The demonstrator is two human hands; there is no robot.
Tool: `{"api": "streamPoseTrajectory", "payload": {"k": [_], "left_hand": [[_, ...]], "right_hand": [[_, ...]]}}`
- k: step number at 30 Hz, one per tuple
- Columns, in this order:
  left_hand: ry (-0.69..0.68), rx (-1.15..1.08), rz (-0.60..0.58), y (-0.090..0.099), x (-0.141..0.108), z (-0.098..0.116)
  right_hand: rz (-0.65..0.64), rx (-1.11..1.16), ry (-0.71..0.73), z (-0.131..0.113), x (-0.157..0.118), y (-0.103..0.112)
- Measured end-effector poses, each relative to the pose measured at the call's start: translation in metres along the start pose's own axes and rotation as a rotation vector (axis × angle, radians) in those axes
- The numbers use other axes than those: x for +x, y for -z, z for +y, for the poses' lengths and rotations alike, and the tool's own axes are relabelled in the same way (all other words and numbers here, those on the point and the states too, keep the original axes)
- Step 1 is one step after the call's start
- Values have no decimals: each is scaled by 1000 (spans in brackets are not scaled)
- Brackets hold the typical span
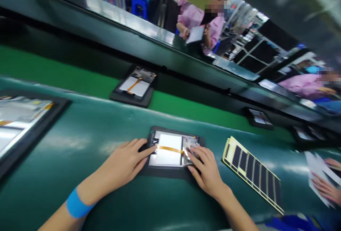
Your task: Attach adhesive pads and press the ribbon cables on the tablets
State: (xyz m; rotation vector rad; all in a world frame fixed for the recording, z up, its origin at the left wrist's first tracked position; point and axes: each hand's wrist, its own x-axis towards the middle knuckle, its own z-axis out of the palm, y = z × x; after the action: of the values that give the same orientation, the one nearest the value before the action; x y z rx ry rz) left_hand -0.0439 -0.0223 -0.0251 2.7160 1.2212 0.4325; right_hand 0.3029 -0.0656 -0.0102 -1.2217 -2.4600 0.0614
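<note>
An opened tablet (167, 158) lies on a dark foam pad (170, 173) in front of me, showing a pale battery area and a circuit board at its right end. Across its middle runs an orange ribbon cable (170, 148). My left hand (128, 160), with a blue band on the wrist, stretches its index finger onto the cable's left end; its other fingers are by the tablet's left edge. Spread over the board end, the fingers of my right hand (205, 169) touch the tablet near the cable's right end. Their tips partly cover the board.
Right of my hand lies a yellow-edged sheet of black strips (252, 174). Another opened tablet (135, 83) sits on the green belt (186, 105) behind; a larger-looking one (23, 117) is at left. A co-worker's hand (326, 186) holds white sheets at far right.
</note>
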Motion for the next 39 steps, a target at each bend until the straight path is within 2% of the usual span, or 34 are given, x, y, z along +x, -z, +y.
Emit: {"api": "streamPoseTrajectory", "payload": {"k": [4, 7, 12, 15, 18, 24, 32, 39], "left_hand": [[-43, -46, 119, -12, 4, -9], [-93, -87, 171, -15, 8, -12], [-131, -178, 203, -17, 10, -11], [-97, -238, 185, -15, 13, -10], [-80, -282, 157, -12, 16, -8], [-117, -250, 187, -9, 19, -8], [-96, -158, 201, -28, 8, -14], [-117, -160, 200, -9, 18, -8]], "right_hand": [[72, -10, -167, 12, -32, 4], [156, -12, -340, 32, -55, 12], [249, -43, -668, 93, -79, 33], [229, -87, -785, 128, -83, 40], [180, -121, -855, 147, -83, 38], [79, -170, -914, 147, -75, 31], [8, -216, -962, 140, -69, 32], [35, -219, -1003, 144, -67, 29]]}}
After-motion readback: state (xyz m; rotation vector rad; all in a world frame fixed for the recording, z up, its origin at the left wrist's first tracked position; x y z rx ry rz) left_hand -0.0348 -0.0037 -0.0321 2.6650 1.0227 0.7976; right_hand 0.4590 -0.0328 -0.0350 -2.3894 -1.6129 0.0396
